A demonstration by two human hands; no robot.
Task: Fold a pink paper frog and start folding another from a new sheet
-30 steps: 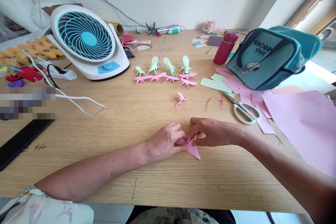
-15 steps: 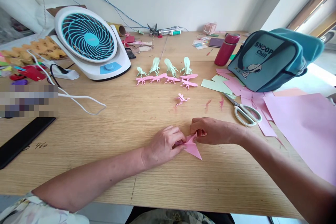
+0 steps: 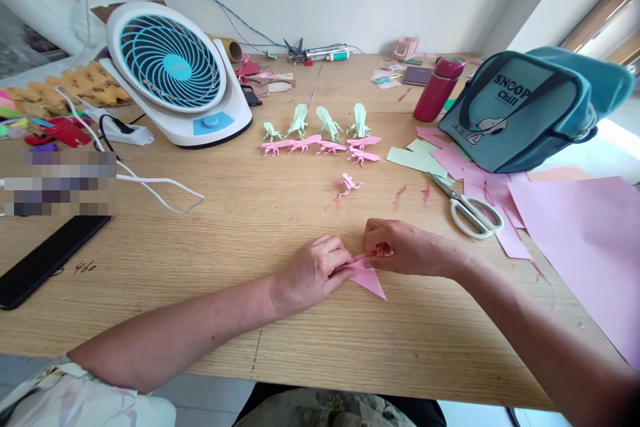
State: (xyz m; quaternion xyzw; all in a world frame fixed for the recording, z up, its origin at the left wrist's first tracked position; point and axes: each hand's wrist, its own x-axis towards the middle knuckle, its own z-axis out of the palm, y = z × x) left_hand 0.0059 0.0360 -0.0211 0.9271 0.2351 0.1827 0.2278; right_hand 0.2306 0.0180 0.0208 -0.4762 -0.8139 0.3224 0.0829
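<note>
A small folded piece of pink paper [image 3: 371, 282] lies on the table, one pointed corner aimed toward me. My left hand [image 3: 317, 270] grips its left side, fingers closed over the edge. From the upper right my right hand [image 3: 395, 247] pinches the paper's upper part between thumb and bent fingers. The hands hide some of the folds. Beyond them stands a pink folded-paper figure [image 3: 349, 185] with thin legs. Farther back, several pink paper figures [image 3: 305, 143] and several pale green ones [image 3: 328, 123] stand in rows.
White-handled scissors [image 3: 473, 213] lie right of my hands, beside pink and green paper strips [image 3: 417, 162] and a large pink sheet [image 3: 580, 233]. A teal bag [image 3: 520, 113] and red bottle [image 3: 437, 91] stand behind. At left are a fan [image 3: 210, 123], white cable [image 3: 165, 181] and black phone-like slab [image 3: 47, 263].
My right fingers have pressed the raised pink flap down toward the left, so it now lies flatter. Both hands keep hold of the paper. The camera view has shifted slightly.
</note>
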